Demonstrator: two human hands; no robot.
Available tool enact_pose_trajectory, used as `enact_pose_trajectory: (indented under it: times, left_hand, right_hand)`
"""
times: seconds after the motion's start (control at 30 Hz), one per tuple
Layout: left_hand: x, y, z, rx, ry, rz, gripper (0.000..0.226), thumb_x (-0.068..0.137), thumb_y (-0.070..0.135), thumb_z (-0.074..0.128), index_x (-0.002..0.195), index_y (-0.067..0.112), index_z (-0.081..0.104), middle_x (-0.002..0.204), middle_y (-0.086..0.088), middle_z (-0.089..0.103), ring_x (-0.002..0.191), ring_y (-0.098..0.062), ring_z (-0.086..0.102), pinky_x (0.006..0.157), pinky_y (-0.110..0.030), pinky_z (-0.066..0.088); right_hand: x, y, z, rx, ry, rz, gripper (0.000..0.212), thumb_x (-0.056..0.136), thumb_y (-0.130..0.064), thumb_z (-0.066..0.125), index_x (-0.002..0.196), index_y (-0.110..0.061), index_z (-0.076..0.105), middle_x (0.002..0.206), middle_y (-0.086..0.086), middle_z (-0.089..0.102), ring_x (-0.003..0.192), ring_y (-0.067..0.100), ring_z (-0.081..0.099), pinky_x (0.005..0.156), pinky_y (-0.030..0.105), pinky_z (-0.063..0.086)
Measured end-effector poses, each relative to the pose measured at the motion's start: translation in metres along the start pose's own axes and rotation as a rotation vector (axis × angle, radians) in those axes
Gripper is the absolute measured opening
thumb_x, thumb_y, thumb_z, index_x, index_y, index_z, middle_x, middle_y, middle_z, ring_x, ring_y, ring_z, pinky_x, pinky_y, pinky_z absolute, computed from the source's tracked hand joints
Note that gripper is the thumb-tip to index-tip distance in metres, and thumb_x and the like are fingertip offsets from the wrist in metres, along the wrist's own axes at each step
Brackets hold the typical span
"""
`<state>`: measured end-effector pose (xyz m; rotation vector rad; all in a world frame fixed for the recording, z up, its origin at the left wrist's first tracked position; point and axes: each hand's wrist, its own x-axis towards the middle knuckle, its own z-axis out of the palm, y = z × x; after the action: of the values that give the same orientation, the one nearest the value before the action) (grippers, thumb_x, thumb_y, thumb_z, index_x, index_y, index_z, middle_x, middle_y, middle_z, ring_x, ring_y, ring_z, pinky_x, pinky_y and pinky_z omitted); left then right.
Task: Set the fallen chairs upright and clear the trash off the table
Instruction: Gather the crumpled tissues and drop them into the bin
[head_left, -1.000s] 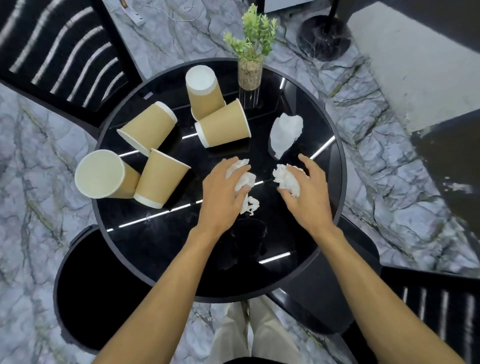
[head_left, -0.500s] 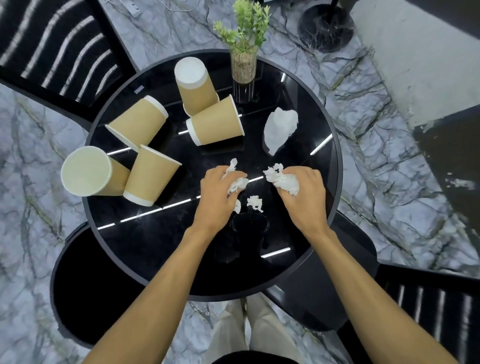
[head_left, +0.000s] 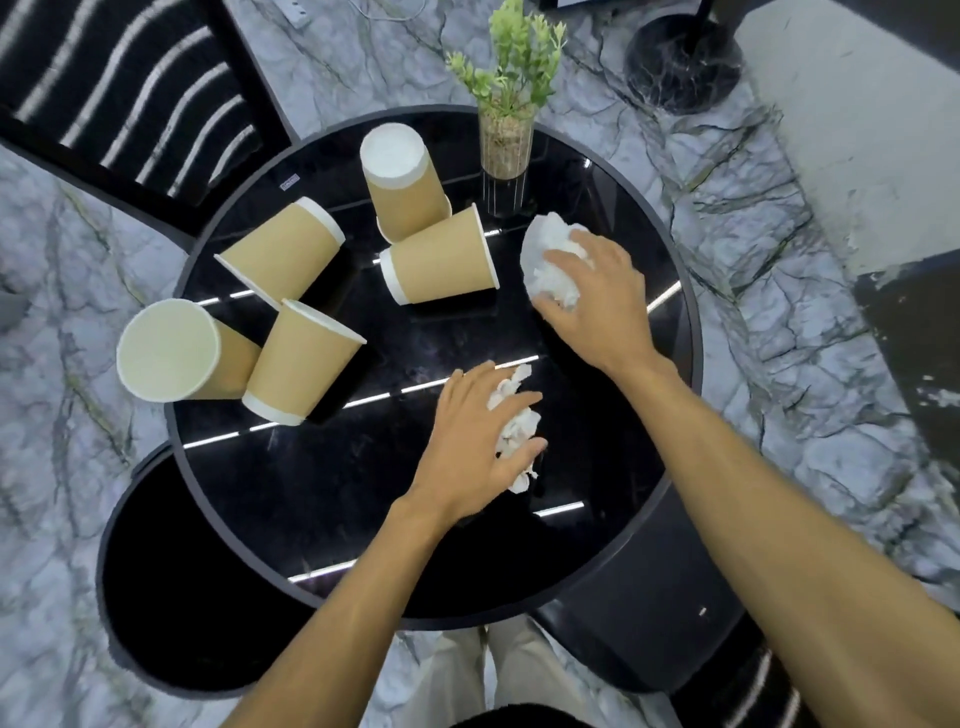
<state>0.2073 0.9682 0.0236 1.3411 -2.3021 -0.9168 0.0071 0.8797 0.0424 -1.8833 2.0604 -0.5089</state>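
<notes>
Both hands were palm-down and apart, each closed over white paper.
The left hand (head_left: 475, 441) sat nearer the body on a bare forearm coming up from the lower edge, wrist straight, fingers spread and curled round crumpled tissue (head_left: 511, 431). The right hand (head_left: 597, 306) reached farther forward on a more extended bare arm, fingers and thumb curled over a paper wad (head_left: 545, 249).
</notes>
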Motion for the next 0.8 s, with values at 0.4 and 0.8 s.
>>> enact_pose_trajectory:
  times: [0.4, 0.8]
  left_hand:
    - [-0.016, -0.014, 0.017, 0.032, 0.102, 0.030, 0.027, 0.093, 0.031, 0.063, 0.120, 0.030, 0.060, 0.120, 0.007, 0.054, 0.121, -0.012, 0.037, 0.106, -0.028, 0.020]
    - [-0.027, -0.003, -0.005, -0.116, 0.168, -0.112, 0.031, 0.081, 0.016, 0.073, 0.108, 0.030, 0.068, 0.088, 0.016, 0.049, 0.087, -0.005, 0.048, 0.080, -0.013, 0.038]
  right_hand:
    - [-0.005, 0.005, 0.022, 0.124, 0.115, -0.086, 0.023, 0.081, -0.023, 0.075, 0.104, -0.019, 0.070, 0.117, 0.004, 0.061, 0.103, 0.027, 0.050, 0.085, 0.032, 0.045]
    - [-0.068, -0.006, -0.011, 0.489, 0.097, 0.015, 0.022, 0.079, -0.021, 0.080, 0.099, -0.015, 0.073, 0.106, 0.000, 0.064, 0.099, 0.013, 0.060, 0.085, 0.011, 0.043]
